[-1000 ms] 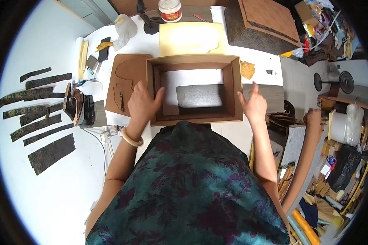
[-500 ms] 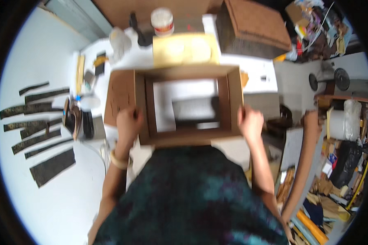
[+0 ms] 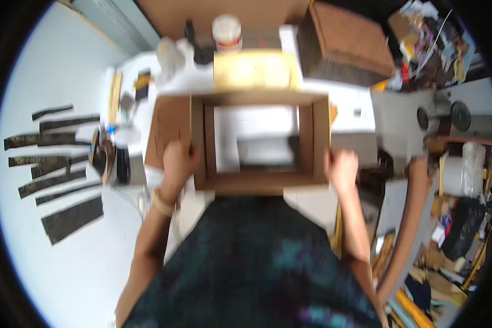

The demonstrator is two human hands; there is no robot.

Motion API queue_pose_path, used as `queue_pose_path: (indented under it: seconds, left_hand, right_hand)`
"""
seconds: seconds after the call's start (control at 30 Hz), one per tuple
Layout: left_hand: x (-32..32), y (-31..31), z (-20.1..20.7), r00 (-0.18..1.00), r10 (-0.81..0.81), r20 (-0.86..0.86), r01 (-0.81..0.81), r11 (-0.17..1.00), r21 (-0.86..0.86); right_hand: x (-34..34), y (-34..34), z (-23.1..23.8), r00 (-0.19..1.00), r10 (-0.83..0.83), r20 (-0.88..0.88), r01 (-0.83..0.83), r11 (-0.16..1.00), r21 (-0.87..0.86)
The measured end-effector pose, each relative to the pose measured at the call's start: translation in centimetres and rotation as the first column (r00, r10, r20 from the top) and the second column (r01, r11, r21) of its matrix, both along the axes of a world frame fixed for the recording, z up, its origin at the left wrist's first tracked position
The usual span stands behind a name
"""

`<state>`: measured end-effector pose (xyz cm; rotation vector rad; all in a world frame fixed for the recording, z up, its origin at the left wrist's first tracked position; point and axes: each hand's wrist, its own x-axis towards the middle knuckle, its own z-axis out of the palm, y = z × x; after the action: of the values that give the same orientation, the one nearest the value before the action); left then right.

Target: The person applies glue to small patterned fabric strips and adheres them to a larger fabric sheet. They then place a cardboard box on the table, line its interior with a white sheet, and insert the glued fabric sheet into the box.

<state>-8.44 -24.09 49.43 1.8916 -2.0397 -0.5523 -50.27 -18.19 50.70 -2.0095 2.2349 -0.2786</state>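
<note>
I hold a brown cardboard box frame (image 3: 262,99), with walls on all sides and the white table visible through its open middle. My left hand (image 3: 180,164) is closed on the top edge of its left wall. On the opposite wall, my right hand (image 3: 343,167) grips the edge with curled fingers. A brown flap or sheet (image 3: 168,128), with dark marks on it, lies against the outside of the left wall. Through the opening a dark grey patch (image 3: 268,150) shows on the table; motion blur hides what it is.
Beyond the frame lie a yellow sheet (image 3: 257,70), a white tub (image 3: 227,34) and a large brown box (image 3: 355,41). Dark strips (image 3: 65,141) are at the left on a white surface. A long brown roll (image 3: 410,218) leans at right, beside cluttered shelves.
The whole view has shifted, so the table things appear slightly further right and lower. Both hands keep their hold on the frame, which looks a little smaller now.
</note>
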Motion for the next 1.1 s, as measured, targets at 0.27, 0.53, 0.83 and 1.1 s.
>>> queue_pose_path:
  seconds: [0.27,0.53,0.83,1.1]
  left_hand:
    - [-3.4,-2.8,6.6,0.995,-0.032,-0.092,0.021,0.993,-0.117]
    - [-4.4,-7.1,14.8,0.966,-0.251,0.068,0.260,0.933,-0.250]
    - [-2.6,-18.1,23.7,0.846,-0.511,0.150,0.532,0.795,-0.291]
    - [3.3,-23.4,25.4,0.914,-0.389,0.117,0.400,0.812,-0.424]
  right_hand:
    - [-2.2,-2.4,2.7,0.972,-0.117,0.203,0.083,0.982,0.169]
    - [-8.4,-11.1,-4.0,0.486,-0.321,0.813,0.255,0.942,0.219]
    - [-1.0,-26.8,-8.1,0.266,-0.307,0.914,-0.332,0.861,0.386]
    - [4.5,-22.8,-9.4,-0.805,-0.515,0.293,-0.587,0.763,-0.272]
